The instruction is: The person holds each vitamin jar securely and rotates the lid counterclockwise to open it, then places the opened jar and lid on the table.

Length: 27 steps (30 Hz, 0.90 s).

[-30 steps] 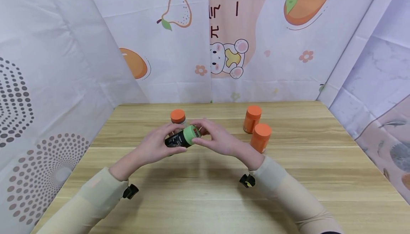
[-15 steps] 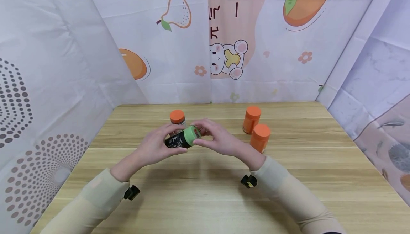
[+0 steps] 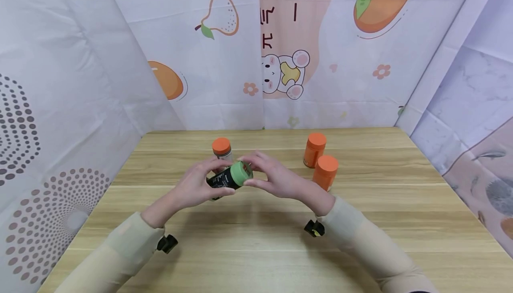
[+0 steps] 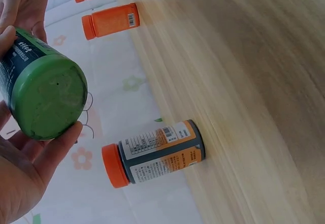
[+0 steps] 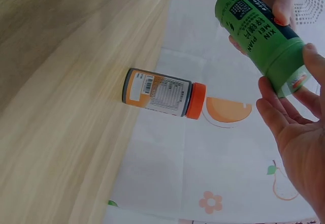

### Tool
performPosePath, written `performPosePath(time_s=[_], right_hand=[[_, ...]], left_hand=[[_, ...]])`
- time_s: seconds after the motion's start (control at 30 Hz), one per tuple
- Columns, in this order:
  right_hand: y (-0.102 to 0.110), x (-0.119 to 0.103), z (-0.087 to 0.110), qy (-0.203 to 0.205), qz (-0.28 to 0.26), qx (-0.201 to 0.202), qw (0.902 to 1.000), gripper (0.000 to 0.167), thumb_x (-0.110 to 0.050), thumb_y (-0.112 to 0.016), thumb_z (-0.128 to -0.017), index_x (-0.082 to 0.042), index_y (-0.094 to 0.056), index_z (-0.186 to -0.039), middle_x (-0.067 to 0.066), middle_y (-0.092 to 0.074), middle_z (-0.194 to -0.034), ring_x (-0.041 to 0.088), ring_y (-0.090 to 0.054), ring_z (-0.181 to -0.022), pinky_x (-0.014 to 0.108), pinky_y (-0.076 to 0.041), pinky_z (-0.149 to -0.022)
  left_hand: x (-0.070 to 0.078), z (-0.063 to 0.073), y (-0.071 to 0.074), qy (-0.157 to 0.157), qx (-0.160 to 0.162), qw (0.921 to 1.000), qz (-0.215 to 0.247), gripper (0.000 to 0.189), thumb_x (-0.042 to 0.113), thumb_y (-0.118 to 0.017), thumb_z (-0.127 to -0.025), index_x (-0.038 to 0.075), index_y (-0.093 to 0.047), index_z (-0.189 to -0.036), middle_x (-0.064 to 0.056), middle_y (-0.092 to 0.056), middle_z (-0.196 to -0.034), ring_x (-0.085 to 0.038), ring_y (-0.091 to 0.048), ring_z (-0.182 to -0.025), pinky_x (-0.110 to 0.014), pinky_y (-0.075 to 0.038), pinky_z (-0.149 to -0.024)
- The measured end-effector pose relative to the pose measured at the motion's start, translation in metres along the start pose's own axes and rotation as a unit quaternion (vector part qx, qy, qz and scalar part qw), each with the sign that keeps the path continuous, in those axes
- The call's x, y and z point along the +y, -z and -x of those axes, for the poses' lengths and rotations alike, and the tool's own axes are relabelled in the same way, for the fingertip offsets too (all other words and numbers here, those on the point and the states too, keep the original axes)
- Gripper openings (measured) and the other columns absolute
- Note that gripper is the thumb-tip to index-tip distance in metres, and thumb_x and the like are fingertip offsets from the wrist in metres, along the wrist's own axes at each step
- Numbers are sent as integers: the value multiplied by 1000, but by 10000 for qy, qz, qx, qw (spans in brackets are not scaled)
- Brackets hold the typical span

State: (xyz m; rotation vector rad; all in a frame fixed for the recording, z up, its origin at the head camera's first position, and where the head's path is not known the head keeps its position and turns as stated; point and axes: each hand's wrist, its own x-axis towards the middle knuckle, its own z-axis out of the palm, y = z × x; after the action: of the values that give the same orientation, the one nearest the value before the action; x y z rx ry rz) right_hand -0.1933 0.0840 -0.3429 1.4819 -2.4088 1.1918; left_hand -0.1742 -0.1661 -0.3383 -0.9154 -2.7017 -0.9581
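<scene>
Your left hand (image 3: 198, 186) is wrapped round the body of the tilted green-and-black "XIN MEI PIAN" bottle (image 3: 224, 180), off the table (image 3: 256, 257), and your right hand (image 3: 278, 175) pinches its green end, thumb low, fingers above. Beyond: one orange bottle (image 3: 325, 176) rightward, an orange-capped dark bottle (image 3: 221, 147) just behind your left fingers, another orange bottle (image 3: 314, 152).

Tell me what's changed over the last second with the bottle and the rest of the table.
The green-and-black bottle has shifted slightly down in the head view, nearer the person or lower, I can't tell which. The left hand and right hand moved down with it. No grip visibly taken or released. The two orange jars and the orange-lidded jar stayed put.
</scene>
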Motion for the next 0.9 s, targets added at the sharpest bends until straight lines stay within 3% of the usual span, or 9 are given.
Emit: performPosePath(time_s=[0.4,0.67,0.9], right_hand=[[6,-4,4,-10,-97,-130,9999,54,-6,-73,-87,-8,-49,-135,5,-51,-125,16,-57,-107,28,-48,-92],[7,-3,6,-73,-202,-8,9998,57,-4,-74,-86,-8,-49,-137,6,-51,-130,17,-56,-109,38,-49,-92],[10,-6,5,-716,-100,5,9974,62,-20,-74,-89,-14,-45,-142,0,-51,-132,14,-54,-112,40,-46,-94]], left_hand=[[4,0,2,89,-196,9997,149,60,45,-84,-73,21,-64,-124,9,-62,-106,-11,-59,-91,-34,-49,-71],[5,-4,2,249,-236,9993,111,58,39,-85,-74,24,-63,-125,8,-60,-105,-12,-58,-90,-34,-48,-68],[7,-5,1,368,-207,9991,-84,61,44,-84,-74,24,-62,-127,7,-60,-103,-13,-58,-90,-33,-47,-66]])
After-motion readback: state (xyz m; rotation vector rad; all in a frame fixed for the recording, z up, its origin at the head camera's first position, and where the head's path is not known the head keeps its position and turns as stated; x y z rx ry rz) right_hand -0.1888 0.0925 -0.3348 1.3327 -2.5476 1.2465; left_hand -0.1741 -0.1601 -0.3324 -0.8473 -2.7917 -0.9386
